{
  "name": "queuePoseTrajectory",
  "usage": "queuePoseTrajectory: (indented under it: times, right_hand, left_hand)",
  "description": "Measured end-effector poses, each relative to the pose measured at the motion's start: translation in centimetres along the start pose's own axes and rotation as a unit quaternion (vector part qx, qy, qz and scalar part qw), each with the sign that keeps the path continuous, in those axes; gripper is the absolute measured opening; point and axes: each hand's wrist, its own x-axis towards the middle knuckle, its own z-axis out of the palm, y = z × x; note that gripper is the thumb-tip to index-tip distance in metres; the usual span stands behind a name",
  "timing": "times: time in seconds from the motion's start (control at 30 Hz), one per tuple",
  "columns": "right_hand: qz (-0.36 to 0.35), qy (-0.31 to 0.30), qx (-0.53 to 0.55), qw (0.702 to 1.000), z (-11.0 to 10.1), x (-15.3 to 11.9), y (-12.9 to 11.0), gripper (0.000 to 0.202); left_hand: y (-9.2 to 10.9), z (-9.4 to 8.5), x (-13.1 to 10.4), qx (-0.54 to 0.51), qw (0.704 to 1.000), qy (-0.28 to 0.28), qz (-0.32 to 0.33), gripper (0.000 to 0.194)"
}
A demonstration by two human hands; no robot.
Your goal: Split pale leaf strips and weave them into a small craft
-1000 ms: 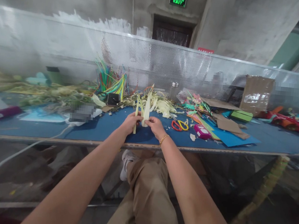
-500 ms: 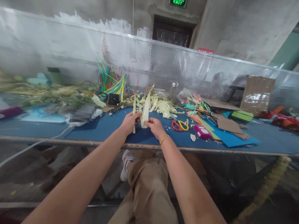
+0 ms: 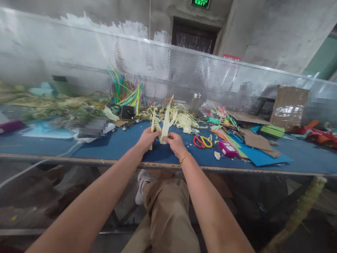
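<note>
Pale yellow-green corn husk strips are held up over the blue tabletop. My left hand is closed on narrow husk strips, their tips pointing up and one end showing below the fingers. My right hand pinches the lower part of a wider corn husk and wears a gold bracelet at the wrist. The two hands are close together, with the husk pieces nearly touching between them. Behind them lies a loose pile of husks.
Scissors with red and yellow handles and a purple box lie to the right, near coloured paper. Left are a phone on a white cable and dried plant material. Colourful pipe cleaners and a bottle stand behind.
The husk pieces have shifted and turned slightly, and a strip between the hands now leans further apart from its neighbour. Both hands keep their hold in nearly the same place.
</note>
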Motion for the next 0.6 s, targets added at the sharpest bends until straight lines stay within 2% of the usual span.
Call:
queuePoseTrajectory:
  times: [0.13, 0.23, 0.33, 0.43, 0.5, 0.6]
  right_hand:
    - [-0.004, 0.018, 0.005, 1.0, 0.0, 0.0, 0.0, 0.023]
    - [-0.016, 0.082, -0.014, 0.996, -0.2, 0.1, 0.2, 0.022]
    - [-0.033, 0.139, -0.047, 0.989, -0.3, 0.4, 0.7, 0.021]
    - [-0.036, 0.153, -0.069, 0.985, -0.4, 0.7, 1.3, 0.019]
    - [-0.042, 0.142, -0.066, 0.987, -0.3, 0.8, 1.6, 0.019]
    - [-0.047, 0.107, -0.052, 0.992, -0.2, 0.9, 1.9, 0.02]
  left_hand:
    - [-0.3, -0.3, 0.4, -0.021, 0.998, 0.05, -0.018, 0.026]
    - [-0.3, -0.5, 0.5, -0.083, 0.994, 0.07, 0.0, 0.029]
    - [0.0, -0.3, 0.1, -0.118, 0.993, 0.005, 0.014, 0.032]
    - [0.1, 0.0, -0.4, -0.075, 0.995, -0.067, 0.021, 0.033]
    - [0.2, 0.1, -0.6, -0.028, 0.996, -0.075, 0.039, 0.032]
    - [0.2, 0.1, -0.5, 0.018, 0.997, -0.045, 0.063, 0.033]
